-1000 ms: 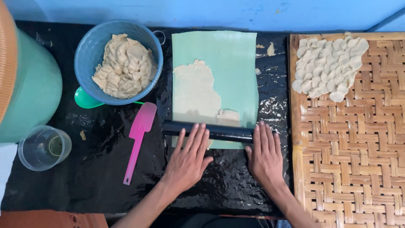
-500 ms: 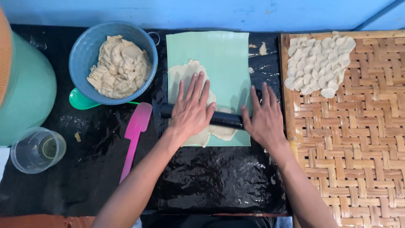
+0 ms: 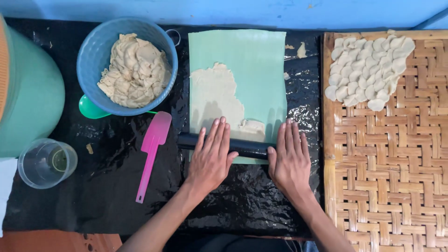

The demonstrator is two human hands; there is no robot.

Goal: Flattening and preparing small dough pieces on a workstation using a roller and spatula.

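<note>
While flat, both hands' fingers (image 3: 219, 135) overlie the black roller (image 3: 247, 147).

The mat (image 3: 252, 60) is taken as the landmark. On the mat, towards its left side, the flattened dough (image 3: 215, 95) is spread. Across the near end of the mat the rolling pin (image 3: 224, 143) is laid, and on the pin the left hand (image 3: 211, 158) and the right hand (image 3: 289, 161) are placed flat, side by side. To the left of the mat the bowl (image 3: 88, 56) is set, with a dough lump (image 3: 133, 70) in it. Between the bowl and the mat, nearer to the person, the spatula (image 3: 151, 149) is laid. Far left of the mat the cup (image 3: 45, 162) is found. To the right of the mat the woven tray (image 3: 387, 168) is placed, and on its far part the cut dough rounds (image 3: 368, 70) are arranged together.
</note>
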